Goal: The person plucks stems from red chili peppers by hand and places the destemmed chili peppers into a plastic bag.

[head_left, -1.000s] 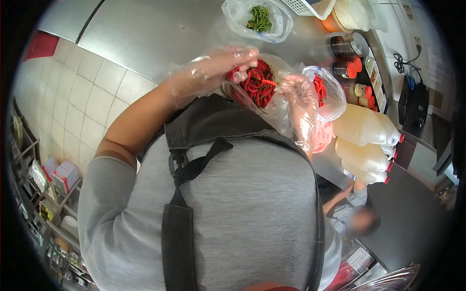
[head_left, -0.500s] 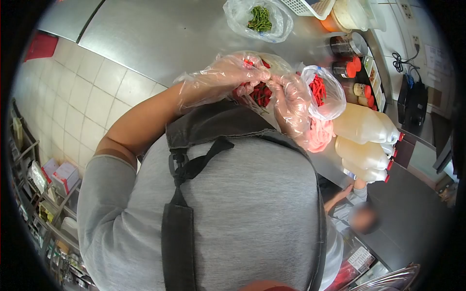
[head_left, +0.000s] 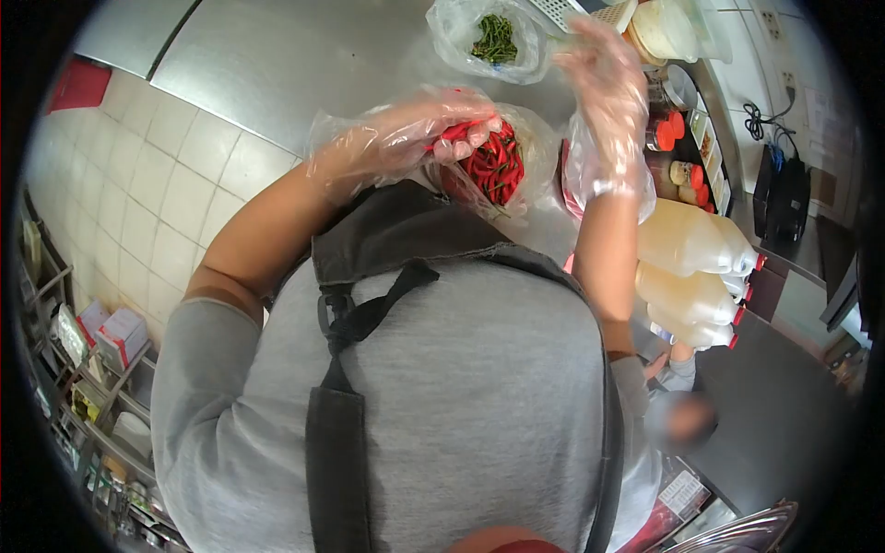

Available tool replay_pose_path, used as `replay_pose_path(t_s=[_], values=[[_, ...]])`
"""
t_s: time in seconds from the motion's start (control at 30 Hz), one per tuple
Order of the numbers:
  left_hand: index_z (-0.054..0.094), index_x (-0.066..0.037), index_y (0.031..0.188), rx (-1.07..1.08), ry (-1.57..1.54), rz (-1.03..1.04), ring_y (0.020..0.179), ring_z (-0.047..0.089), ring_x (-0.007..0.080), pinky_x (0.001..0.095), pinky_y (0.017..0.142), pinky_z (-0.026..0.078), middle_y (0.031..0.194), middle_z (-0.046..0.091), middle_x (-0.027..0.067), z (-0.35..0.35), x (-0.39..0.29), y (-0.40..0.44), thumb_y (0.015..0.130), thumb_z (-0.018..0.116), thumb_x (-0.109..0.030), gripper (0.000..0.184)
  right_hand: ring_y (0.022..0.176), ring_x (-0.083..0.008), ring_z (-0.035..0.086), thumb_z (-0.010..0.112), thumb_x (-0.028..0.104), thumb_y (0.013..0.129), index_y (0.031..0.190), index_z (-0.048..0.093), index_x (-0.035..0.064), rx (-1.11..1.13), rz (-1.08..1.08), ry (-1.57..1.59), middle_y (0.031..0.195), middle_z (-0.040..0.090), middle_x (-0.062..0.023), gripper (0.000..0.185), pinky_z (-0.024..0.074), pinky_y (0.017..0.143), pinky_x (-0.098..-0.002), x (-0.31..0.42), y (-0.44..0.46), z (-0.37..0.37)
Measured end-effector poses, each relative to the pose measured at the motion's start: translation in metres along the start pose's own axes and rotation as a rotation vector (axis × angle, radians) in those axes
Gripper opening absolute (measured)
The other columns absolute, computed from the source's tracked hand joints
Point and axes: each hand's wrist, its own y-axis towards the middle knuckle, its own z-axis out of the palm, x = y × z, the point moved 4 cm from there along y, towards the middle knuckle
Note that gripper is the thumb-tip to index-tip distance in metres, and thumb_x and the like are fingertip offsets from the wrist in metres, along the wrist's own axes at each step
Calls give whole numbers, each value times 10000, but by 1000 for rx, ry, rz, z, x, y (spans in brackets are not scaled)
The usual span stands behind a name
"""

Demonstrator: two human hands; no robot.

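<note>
One printed label at near right is bearing writing too small to read, and at least three jugs are sitting at right. One clear bag of red chillies is resting at the table's near edge, the left hand clamping chillies at its left side; the right hand is hovering, blurred, beside one far bag of green chillies, its grip impossible to tell.

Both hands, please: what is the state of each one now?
Left hand: closed on red chillies.
Right hand: blurred; cannot tell whether open or holding something.
</note>
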Motion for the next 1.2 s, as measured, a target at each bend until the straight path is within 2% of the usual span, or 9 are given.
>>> replay_pose_path(t_s=[0.2,0.27,0.3,0.37,0.47,0.7,0.8,0.9,1.2], values=[[615,-55,946,-125,37,35,605,469,35,171,503,318,768,546,-17,-11,-11,-7,955,602,-285,231,853,-168,654,736,123,826,995,717,49,88,-158,-400,916,701,-94,185,526,775,-328,4,-5,13],[600,-61,941,-169,54,45,607,483,49,182,524,325,764,548,-12,-14,-11,-9,942,621,-284,224,943,-299,646,714,115,800,1123,668,33,656,357,-133,1129,663,-162,337,509,861,-390,-29,-37,29],[609,-66,948,-206,78,75,614,471,43,183,507,307,781,548,-12,-17,-9,-6,970,570,-321,259,943,-299,646,714,115,800,1123,668,33,667,361,-133,1129,663,-162,337,509,861,-390,-46,-52,37],[618,-72,955,-229,100,97,620,460,38,184,490,289,798,549,-12,-20,-5,2,998,519,-358,306,991,-372,622,703,125,805,1139,647,29,649,-105,-363,1104,649,-198,351,491,883,-426,-61,-81,53],[599,-92,1000,-240,69,103,595,424,58,196,477,238,775,507,-11,-18,-5,5,1038,335,-486,476,1031,-419,589,681,121,822,1139,634,22,532,5,-478,1082,636,-227,335,466,905,-456,-51,-90,65],[598,-88,972,-153,19,76,605,418,55,202,485,248,768,508,-10,-16,-7,9,1012,436,-394,348,1042,-422,584,665,141,834,1164,624,23,635,226,-416,1075,627,-248,353,457,915,-465,-65,-87,64],[600,-89,957,-252,-9,66,602,412,55,203,485,253,747,503,-16,-16,-7,8,979,518,-325,251,1040,-412,593,654,173,869,1184,619,21,560,134,-344,1088,635,-245,352,458,915,-453,-42,-93,40],[607,-97,940,-167,-40,19,612,429,54,202,491,264,741,508,-21,-17,-1,16,956,584,-287,193,994,-401,611,637,192,878,1159,641,49,452,336,-314,1032,654,-229,316,464,889,-446,-23,-99,7],[690,-60,1024,-193,259,-102,642,449,35,217,573,338,703,526,-57,-4,18,19,921,677,-304,265,842,-76,504,546,204,1001,1010,623,43,377,630,354,868,588,29,179,411,777,-245,3,-125,6]])
